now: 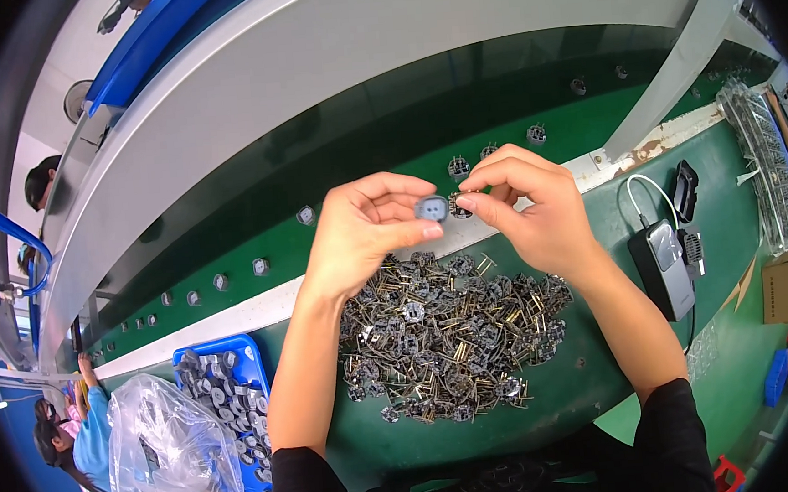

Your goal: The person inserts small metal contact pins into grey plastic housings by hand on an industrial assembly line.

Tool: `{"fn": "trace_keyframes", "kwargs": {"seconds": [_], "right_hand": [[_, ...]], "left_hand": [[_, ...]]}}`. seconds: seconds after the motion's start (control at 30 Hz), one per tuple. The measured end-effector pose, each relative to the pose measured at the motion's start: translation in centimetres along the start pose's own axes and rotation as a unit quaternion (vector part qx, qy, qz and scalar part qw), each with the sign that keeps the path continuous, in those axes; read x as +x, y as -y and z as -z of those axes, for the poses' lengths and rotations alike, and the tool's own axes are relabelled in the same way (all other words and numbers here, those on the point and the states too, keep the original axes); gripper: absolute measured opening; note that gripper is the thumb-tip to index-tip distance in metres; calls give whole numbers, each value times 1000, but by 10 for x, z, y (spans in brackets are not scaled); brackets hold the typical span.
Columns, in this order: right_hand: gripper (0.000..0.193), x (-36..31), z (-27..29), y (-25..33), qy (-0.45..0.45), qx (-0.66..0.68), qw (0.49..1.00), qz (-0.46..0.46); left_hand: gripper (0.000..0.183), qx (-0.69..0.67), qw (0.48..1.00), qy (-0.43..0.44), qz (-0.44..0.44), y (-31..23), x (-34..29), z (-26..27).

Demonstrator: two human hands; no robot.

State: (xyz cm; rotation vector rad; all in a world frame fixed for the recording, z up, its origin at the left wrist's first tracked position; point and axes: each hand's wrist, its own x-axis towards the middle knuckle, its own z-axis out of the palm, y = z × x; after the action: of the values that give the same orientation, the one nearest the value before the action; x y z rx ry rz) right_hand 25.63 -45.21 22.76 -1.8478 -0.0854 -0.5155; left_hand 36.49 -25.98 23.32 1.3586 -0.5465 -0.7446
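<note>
Both hands meet in front of me, above the far side of a heap of small parts. My left hand (356, 226) is closed on a grey plastic socket cover (431, 209), whose face shows two small holes. Close to its right, my right hand (538, 213) pinches a small dark socket core (459, 208) with brass-coloured metal; fingertips cover some of it. Whether cover and core touch, I cannot tell. Below them the heap of dark cores with brass pins (446, 334) lies on the green tabletop (590, 365).
Beyond the white ledge, a green conveyor belt (289, 244) carries spaced-out small parts. At left stand a blue tray (253, 352) of grey covers and a clear plastic bag (166, 454). A black-and-grey power bank (662, 268) with a white cable lies right. Another person (92, 441) is far left.
</note>
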Motion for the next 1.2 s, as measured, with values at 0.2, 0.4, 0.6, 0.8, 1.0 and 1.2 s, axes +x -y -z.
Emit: {"fn": "trace_keyframes", "kwargs": {"seconds": [0.2, 0.4, 0.6, 0.8, 1.0, 1.2], "right_hand": [[14, -2, -4, 3, -31, -95, 985, 142], [16, -4, -2, 3, -18, -127, 979, 158], [14, -3, -7, 5, -31, -136, 978, 153], [15, -4, -8, -5, -36, -183, 962, 200], [14, 0, 6, 1, 56, -199, 974, 94], [23, -4, 20, -12, 338, -317, 882, -90]], "left_hand": [[38, -19, 999, 42, 8, 2, -2, -14], [36, -7, 1000, 26, 1, 4, -2, -19], [35, 9, 1000, 15, -26, 7, -3, -20], [33, 27, 999, 13, -18, 7, -2, -20], [24, 120, 991, -60, 14, 6, 4, -8], [19, 475, 852, -218, -15, 29, 13, 35]]}}
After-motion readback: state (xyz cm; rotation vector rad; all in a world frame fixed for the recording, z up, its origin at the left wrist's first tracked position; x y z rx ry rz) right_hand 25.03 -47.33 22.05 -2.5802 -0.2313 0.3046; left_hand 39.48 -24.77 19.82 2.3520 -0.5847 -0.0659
